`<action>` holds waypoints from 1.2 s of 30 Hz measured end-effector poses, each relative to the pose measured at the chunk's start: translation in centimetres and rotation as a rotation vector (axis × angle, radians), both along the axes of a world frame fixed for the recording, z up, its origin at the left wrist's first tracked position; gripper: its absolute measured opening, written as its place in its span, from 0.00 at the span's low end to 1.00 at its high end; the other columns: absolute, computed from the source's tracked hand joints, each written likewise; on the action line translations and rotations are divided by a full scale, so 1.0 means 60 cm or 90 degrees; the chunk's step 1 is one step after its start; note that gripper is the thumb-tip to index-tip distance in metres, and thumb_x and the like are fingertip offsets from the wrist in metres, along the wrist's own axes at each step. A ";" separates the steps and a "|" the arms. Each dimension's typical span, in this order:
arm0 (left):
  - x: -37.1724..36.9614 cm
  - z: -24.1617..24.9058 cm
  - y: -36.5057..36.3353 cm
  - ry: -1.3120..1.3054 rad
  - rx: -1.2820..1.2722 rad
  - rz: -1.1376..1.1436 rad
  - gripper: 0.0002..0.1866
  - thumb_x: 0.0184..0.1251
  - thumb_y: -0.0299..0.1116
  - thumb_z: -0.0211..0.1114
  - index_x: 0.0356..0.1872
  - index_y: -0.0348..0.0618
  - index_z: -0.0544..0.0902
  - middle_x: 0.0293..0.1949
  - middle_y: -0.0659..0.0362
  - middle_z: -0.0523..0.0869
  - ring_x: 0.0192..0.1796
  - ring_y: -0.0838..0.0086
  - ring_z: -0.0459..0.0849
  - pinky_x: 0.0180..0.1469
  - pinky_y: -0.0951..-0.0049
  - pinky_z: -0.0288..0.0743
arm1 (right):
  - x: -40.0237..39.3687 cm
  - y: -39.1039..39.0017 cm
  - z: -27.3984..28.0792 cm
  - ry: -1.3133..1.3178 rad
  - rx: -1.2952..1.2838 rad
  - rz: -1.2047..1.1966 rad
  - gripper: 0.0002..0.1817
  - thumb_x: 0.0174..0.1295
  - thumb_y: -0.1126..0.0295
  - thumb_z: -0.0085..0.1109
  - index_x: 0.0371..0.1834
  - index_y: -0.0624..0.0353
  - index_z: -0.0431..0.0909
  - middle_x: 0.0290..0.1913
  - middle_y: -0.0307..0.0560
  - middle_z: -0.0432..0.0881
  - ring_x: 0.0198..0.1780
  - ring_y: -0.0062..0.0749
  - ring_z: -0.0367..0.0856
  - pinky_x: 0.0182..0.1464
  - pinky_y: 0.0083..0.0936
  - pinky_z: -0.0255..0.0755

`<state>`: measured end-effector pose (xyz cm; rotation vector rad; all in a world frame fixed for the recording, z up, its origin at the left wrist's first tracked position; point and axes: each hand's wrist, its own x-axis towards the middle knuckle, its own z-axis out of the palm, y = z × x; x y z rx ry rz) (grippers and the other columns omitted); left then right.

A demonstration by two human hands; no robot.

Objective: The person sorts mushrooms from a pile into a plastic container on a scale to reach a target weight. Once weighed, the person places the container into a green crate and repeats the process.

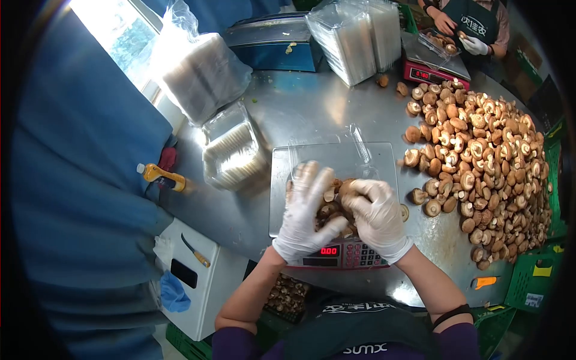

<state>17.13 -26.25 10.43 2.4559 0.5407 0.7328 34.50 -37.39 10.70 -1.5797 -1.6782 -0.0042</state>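
Nearest, a dark apron (360, 330) is worn over purple sleeves. On the steel tabletop (228, 210), a red electronic scale (324, 261) is placed, with 0.00 shown on its display. A clear plastic clamshell is set on the scale's plate, its lid (327, 157) folded away to the far side, and shiitake mushrooms (327, 210) are gathered at its near part, partly hidden by white-gloved hands. The left hand (306, 216) is laid along them, its grip spread apart; the right hand (378, 213) is curled over them, but whether its grip is clamped on one cannot be told. To the left, a phone (183, 273) and a curved knife (195, 251) are laid on a white surface. To the right, a large shiitake heap (489, 168) is spread. Farther off, clear trays (234, 150) are stacked, and beyond the heap a second scale (420, 75) is stood before a co-worker (474, 21).
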 end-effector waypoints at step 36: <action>0.022 0.006 0.006 -0.088 -0.056 0.119 0.19 0.59 0.24 0.71 0.53 0.42 0.84 0.46 0.52 0.85 0.47 0.56 0.83 0.52 0.61 0.76 | -0.015 -0.024 0.020 0.042 -0.098 -0.132 0.25 0.61 0.59 0.70 0.61 0.52 0.79 0.52 0.46 0.82 0.53 0.44 0.80 0.58 0.41 0.70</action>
